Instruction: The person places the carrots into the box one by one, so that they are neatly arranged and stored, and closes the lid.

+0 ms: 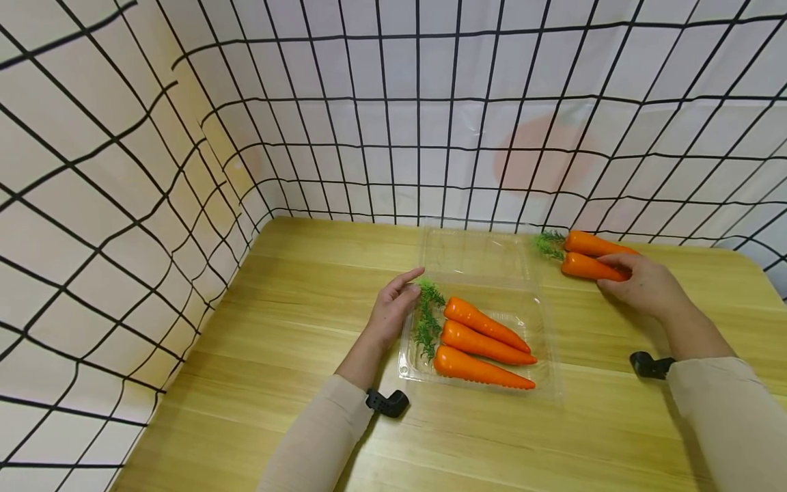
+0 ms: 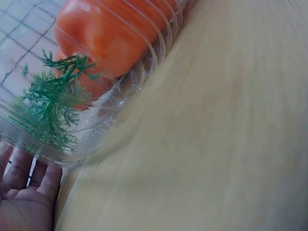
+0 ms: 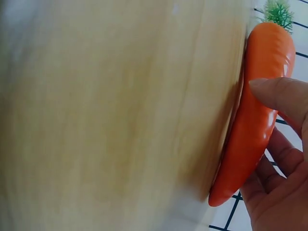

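Three carrots [image 1: 486,344] are lying in the box [image 1: 410,370], left hand [image 1: 391,309] touching it (fingers loosely extended), right hand [image 1: 647,285] pinching another carrot [image 1: 583,266].

No legible text, labels, brands, numbers or signs on anything in any view.

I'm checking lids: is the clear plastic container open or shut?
Open: the container has its lid folded back to the far side, leaving the three carrots inside uncovered.
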`<state>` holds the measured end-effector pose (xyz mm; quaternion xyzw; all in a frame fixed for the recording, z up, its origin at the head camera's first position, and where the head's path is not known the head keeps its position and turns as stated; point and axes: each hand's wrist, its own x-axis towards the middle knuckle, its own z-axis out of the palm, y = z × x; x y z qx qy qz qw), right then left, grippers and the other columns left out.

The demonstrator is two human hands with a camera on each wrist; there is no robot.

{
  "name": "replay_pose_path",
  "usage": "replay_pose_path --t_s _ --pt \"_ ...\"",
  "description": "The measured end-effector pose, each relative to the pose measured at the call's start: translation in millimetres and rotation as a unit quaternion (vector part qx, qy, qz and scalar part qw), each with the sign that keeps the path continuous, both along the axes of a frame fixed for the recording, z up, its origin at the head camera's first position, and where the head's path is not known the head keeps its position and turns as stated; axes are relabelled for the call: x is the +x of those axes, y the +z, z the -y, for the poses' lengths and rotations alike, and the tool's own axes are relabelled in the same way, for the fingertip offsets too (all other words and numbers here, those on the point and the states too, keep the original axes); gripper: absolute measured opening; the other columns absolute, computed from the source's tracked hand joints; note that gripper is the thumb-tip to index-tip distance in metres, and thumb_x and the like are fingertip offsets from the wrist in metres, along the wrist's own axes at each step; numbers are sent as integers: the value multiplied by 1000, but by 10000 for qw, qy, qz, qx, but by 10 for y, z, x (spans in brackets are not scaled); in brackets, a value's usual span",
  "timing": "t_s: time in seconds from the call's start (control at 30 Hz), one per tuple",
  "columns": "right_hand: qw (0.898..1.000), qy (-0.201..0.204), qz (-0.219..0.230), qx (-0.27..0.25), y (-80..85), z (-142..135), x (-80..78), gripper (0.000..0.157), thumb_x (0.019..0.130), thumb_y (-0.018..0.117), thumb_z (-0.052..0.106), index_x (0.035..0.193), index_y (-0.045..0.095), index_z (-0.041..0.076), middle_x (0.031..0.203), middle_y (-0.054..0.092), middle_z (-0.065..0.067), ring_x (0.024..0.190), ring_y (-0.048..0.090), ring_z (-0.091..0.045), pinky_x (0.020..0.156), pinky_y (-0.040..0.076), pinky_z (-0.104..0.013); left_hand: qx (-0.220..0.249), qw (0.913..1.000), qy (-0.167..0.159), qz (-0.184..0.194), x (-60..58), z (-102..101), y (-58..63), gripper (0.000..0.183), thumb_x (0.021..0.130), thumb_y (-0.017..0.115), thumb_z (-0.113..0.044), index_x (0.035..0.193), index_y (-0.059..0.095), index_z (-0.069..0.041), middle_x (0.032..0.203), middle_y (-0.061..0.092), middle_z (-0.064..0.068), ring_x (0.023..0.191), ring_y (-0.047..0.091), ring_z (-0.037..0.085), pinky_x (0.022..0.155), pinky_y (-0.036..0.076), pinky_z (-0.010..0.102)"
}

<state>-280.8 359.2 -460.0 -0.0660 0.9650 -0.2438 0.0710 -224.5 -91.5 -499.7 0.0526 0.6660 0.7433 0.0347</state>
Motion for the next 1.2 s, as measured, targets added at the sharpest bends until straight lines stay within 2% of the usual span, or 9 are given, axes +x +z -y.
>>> replay_pose_path --t_s 0.23,0.3,0.53,0.67,0.8,0.87,1.03,1.2 --pt "9995 -35 41 322 25 -10 44 65 100 61 48 144 51 1 141 47 -39 122 46 -58 98 36 -73 23 10000 -1 29 -3 -1 1 43 102 56 -14 143 57 -4 91 55 -7 83 51 9 76 45 20" --pt "9995 -8 -77 317 20 -13 70 65 99 62 48 143 52 2 140 50 -37 120 48 -56 96 38 -71 36 10000 4 40 0 -1 4 43 102 56 -14 143 57 -4 90 54 -7 83 50 9 76 45 20" --pt "9997 -186 -126 -124 60 -32 182 70 97 65 50 146 50 2 142 48 -37 121 46 -54 92 40 -66 34 10000 13 63 1 0 6 43 101 56 -14 143 58 -5 90 55 -7 83 50 9 76 45 20" --pt "9992 -309 -109 -250 117 -30 237 73 96 65 53 148 49 4 140 51 -35 118 49 -50 84 43 -55 43 10000 -4 58 -2 -1 11 43 102 55 -14 143 57 -4 91 56 -7 84 52 9 77 46 20" --pt "9979 -459 -280 -358 180 -11 277 69 98 64 50 147 50 3 138 55 -34 116 56 -50 71 47 -29 157 9998 -31 88 -8 -5 7 43 102 55 -13 144 56 -3 92 57 -7 85 52 8 77 46 19" --pt "9970 -548 -377 -407 214 11 294 68 98 63 50 145 52 2 138 55 -34 115 57 -51 64 46 -21 182 9998 -28 97 -9 -5 3 43 102 55 -13 144 56 -2 92 57 -8 84 52 8 77 46 19" --pt "9959 -684 -394 -451 308 90 336 71 97 61 55 146 52 5 142 52 -31 117 56 -50 62 46 -20 146 9999 -33 61 -12 -3 -2 43 102 56 -13 144 56 -2 91 56 -9 83 51 7 76 45 19" --pt "9955 -606 -480 -548 421 201 403 70 95 64 55 145 53 7 140 55 -27 116 55 -46 62 46 -20 180 9998 -52 37 -15 -7 -7 43 103 55 -11 144 55 -1 90 56 -9 82 50 7 76 45 19"
